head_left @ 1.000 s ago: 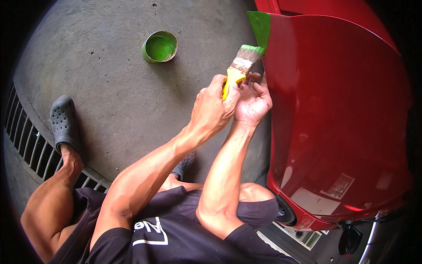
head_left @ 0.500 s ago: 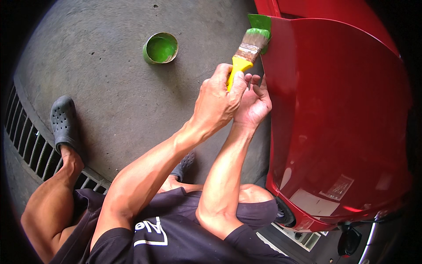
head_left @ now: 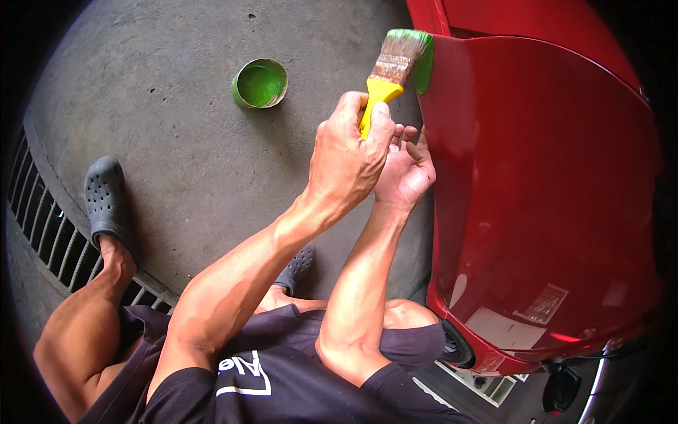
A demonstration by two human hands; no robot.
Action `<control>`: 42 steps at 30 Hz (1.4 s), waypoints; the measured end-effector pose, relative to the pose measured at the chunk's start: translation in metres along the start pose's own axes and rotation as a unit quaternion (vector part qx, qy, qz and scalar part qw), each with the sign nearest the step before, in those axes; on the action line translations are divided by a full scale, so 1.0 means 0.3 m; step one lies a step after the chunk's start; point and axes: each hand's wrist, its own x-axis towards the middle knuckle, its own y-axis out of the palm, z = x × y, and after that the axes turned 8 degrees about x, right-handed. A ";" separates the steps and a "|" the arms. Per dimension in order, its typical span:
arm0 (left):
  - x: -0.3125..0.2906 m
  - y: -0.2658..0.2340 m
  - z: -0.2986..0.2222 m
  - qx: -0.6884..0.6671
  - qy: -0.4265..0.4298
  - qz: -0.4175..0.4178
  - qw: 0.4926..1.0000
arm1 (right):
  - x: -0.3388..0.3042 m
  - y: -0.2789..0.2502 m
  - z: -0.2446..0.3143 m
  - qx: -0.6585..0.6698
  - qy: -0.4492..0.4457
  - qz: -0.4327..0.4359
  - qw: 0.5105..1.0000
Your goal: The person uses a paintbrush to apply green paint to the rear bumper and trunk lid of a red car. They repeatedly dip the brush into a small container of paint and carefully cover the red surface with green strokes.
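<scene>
My left hand (head_left: 346, 155) grips the yellow handle of a flat paintbrush (head_left: 393, 60), fingers wrapped round it. Green paint coats the brush's bristle tips, which lie at the upper corner of a red car body panel (head_left: 551, 177). Along that panel's edge, beside the bristles, runs a wet green patch (head_left: 423, 71). Behind and to the right of the left hand, my right hand (head_left: 406, 169) is palm up at the panel's edge, its fingers bent and apart. Its fingertips are close to the edge; whether they touch it is unclear.
A can of green paint (head_left: 260, 85) stands on the grey concrete floor (head_left: 191, 177) to the left. A slatted drain grate (head_left: 53, 233) crosses the lower left, near my grey clog (head_left: 106, 194). The car's wheel (head_left: 459, 346) and side mirror (head_left: 562, 386) show at lower right.
The brush has moved slightly up and left with my left hand, its bristles now covering the green upper corner seen before. My right hand stays nearly in place.
</scene>
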 end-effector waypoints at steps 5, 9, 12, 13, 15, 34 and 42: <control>0.019 0.009 -0.023 0.050 -0.002 0.007 0.999 | 0.003 -0.008 -0.002 -0.001 0.003 0.011 1.000; 0.001 0.002 -0.032 -0.009 -0.023 -0.002 1.000 | -0.002 -0.003 0.001 0.006 0.004 0.009 1.000; 0.009 0.004 -0.024 0.027 -0.011 0.009 1.000 | 0.001 -0.010 -0.002 0.004 0.001 0.010 1.000; 0.009 0.005 -0.024 0.037 -0.010 0.013 0.999 | 0.003 -0.009 -0.002 0.003 -0.001 0.011 1.000; 0.009 0.007 -0.020 0.024 -0.006 -0.003 1.000 | 0.006 -0.007 -0.002 0.004 0.003 0.007 1.000; -0.018 0.021 0.031 0.075 -0.001 0.026 0.997 | 0.006 -0.010 -0.009 0.022 0.002 0.005 1.000; -0.026 0.008 0.009 0.034 0.002 0.014 0.999 | -0.001 -0.006 -0.002 0.007 0.001 0.002 1.000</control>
